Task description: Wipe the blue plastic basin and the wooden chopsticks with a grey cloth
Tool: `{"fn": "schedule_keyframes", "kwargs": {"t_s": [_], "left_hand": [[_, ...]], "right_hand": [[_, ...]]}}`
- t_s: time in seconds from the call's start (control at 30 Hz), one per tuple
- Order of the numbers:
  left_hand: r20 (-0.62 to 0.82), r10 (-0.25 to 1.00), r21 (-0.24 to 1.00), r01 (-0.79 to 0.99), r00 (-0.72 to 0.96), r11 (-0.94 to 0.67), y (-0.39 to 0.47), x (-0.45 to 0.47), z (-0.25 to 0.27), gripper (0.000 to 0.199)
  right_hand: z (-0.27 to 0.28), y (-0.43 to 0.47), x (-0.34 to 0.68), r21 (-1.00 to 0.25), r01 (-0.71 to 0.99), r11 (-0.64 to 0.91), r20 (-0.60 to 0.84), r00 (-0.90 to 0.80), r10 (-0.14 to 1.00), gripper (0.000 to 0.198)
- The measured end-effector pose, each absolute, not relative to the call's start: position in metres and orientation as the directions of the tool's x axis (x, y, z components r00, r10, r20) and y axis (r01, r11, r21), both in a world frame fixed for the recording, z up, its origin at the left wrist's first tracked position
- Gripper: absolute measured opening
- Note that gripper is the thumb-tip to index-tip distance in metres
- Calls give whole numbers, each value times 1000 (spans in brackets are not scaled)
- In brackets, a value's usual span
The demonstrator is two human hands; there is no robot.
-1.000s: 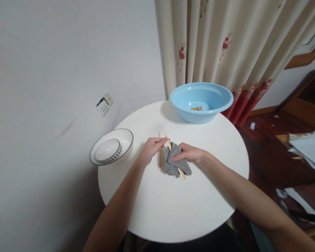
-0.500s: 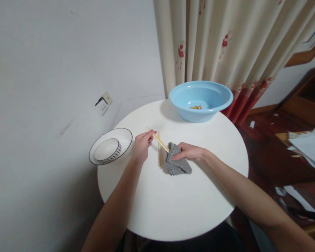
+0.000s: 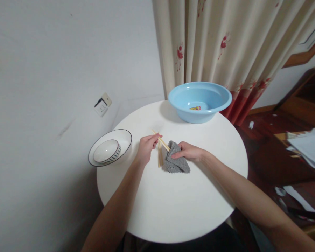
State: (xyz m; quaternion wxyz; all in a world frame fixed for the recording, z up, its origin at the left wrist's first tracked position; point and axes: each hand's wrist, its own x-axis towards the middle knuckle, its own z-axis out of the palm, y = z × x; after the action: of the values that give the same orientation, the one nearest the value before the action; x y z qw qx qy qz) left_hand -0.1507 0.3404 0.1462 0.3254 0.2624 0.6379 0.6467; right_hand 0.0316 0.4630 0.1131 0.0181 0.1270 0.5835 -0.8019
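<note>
Pinching light wooden chopsticks (image 3: pixel 164 144), the left hand (image 3: pixel 145 147) sits near the frame's center. They slant down rightward into a folded gray cloth (image 3: pixel 177 163), clasped by the right hand (image 3: pixel 191 151), thumb on top. Spare sticks (image 3: pixel 160 160) lie left of the cloth on the white table (image 3: pixel 157 210). At frame left, 1 small bowl (image 3: pixel 106 150) rests inside 1 larger bowl (image 3: pixel 125 138); upper right of center stands a blue basin (image 3: pixel 195 117).

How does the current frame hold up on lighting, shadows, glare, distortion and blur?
Head view: soft light, with a diffuse shadow left of the light-blue round plastic basin on the round white tabletop; head view: small glare spots inside the basin; head view: apparent wide-angle stretch, the cream floral fabric curtain slanting at right; head view: loose white paper sheets look soft, the grey fabric cloth clearer.
</note>
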Motion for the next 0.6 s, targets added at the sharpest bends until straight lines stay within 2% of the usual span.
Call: {"fn": "schedule_keyframes", "kwargs": {"t_s": [0.17, 0.4, 0.6], "left_hand": [[-100, 815, 994, -88, -571, 60, 340, -142, 150, 54], [-89, 832, 995, -78, -548, 55, 339, -143, 154, 50], [-76, 835, 997, -61, -545, 51, 338, -141, 154, 54]], "right_hand": [[114, 462, 30, -928, 136, -348, -214, -957, 194, 44], [113, 460, 29, -922, 129, -366, -218, -952, 213, 43], [114, 461, 30, -932, 126, -339, -204, -957, 205, 43]]}}
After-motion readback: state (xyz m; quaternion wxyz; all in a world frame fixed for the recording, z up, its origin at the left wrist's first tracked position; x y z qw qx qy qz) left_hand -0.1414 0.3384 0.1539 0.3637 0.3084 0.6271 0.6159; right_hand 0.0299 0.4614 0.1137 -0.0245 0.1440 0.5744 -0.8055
